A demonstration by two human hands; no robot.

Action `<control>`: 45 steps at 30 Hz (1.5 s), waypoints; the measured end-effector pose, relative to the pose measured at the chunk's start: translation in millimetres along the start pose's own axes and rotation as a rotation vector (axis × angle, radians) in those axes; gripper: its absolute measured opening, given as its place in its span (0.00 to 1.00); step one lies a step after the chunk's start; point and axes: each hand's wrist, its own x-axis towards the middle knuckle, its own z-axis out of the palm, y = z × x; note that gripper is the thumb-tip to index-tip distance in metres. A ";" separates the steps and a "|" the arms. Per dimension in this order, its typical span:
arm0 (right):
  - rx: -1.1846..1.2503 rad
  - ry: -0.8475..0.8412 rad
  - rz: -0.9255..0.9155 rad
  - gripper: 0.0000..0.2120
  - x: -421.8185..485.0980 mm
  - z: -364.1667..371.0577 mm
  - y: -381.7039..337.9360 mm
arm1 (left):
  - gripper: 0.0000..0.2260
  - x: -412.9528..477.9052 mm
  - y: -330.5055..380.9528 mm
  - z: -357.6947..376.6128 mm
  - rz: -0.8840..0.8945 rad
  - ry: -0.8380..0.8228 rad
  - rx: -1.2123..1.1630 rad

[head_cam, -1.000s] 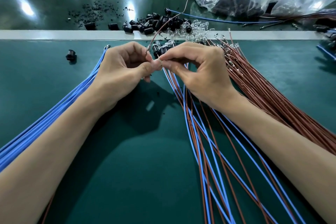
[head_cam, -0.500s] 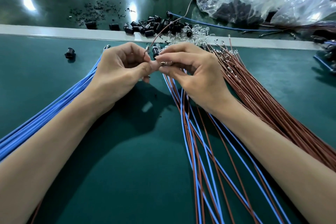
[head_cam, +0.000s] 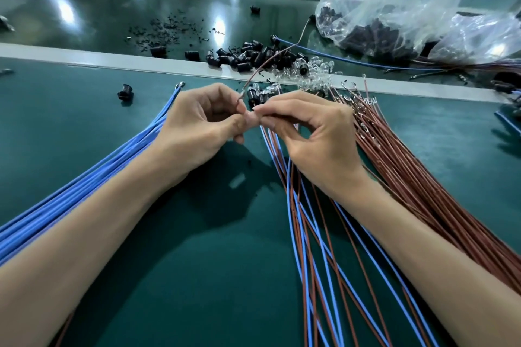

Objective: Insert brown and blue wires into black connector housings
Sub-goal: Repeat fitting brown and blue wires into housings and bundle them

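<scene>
Near worktop edge: loose crossed brown and blue wires [head_cam: 310, 234] fan between forearms. Thick blue wire bundle [head_cam: 84, 183] lies along left side, brown wire bundle with metal terminals [head_cam: 423, 177] along right.

Mid-worktop: left hand [head_cam: 203, 124] curled, pinches end of thin brown wire [head_cam: 270, 60] that arcs toward far side. Any housing inside its fingers is hidden. Right hand [head_cam: 310, 135] pinches thin wire end, fingertips touching left fingertips.

Step, likely: seating terminal. Next move calls for straight, aligned push.

Far: pile of small black connector housings [head_cam: 248, 56] by pale strip; clear plastic bag [head_cam: 394, 8] at far right corner.
</scene>
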 end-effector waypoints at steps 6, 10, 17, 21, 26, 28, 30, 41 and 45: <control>0.070 -0.017 0.093 0.06 0.4 -2.1 1.1 | 0.08 -0.2 0.1 2.4 0.015 0.013 -0.006; 0.096 -0.009 0.109 0.06 0.1 -1.1 3.0 | 0.07 -0.7 -0.2 2.1 -0.007 0.031 -0.029; 0.069 0.008 0.117 0.05 -0.1 0.4 3.3 | 0.05 -0.3 -3.3 2.0 0.048 0.097 0.034; 0.088 -0.006 0.112 0.06 -1.5 -0.8 2.2 | 0.03 0.6 -5.7 3.0 0.062 0.115 0.035; 0.091 -0.005 0.118 0.06 -1.2 -1.9 1.0 | 0.05 0.6 -6.2 3.9 0.124 0.114 0.103; 0.084 -0.007 0.108 0.06 -0.8 -2.0 1.2 | 0.05 0.1 -5.8 4.5 0.142 0.112 0.149; 0.071 -0.004 0.087 0.06 -0.9 -1.9 1.8 | 0.05 -0.4 -5.5 5.0 0.160 0.101 0.188; -0.026 0.078 -0.013 0.05 -3.5 -1.7 1.5 | 0.05 -3.8 -2.0 2.6 0.028 0.001 0.167; -0.011 0.079 -0.014 0.05 -3.7 -2.2 1.2 | 0.07 -3.1 -2.1 1.6 -0.001 0.022 0.122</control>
